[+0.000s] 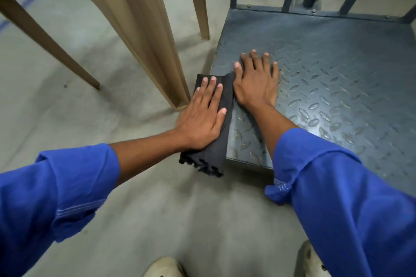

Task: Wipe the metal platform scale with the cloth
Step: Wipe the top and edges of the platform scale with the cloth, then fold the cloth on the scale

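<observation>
No readable text, labels, brand marks or numbers anywhere in view. The metal platform scale [326, 78] deck carries only a raised tread pattern, nothing legible on it.

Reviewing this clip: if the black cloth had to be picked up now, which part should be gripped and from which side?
Probably the fringed near end of the cloth, pinched from the floor side at the near left corner of the scale. That end hangs free past the edge, while the left hand presses the middle flat and a chair leg crowds the far part.
</observation>
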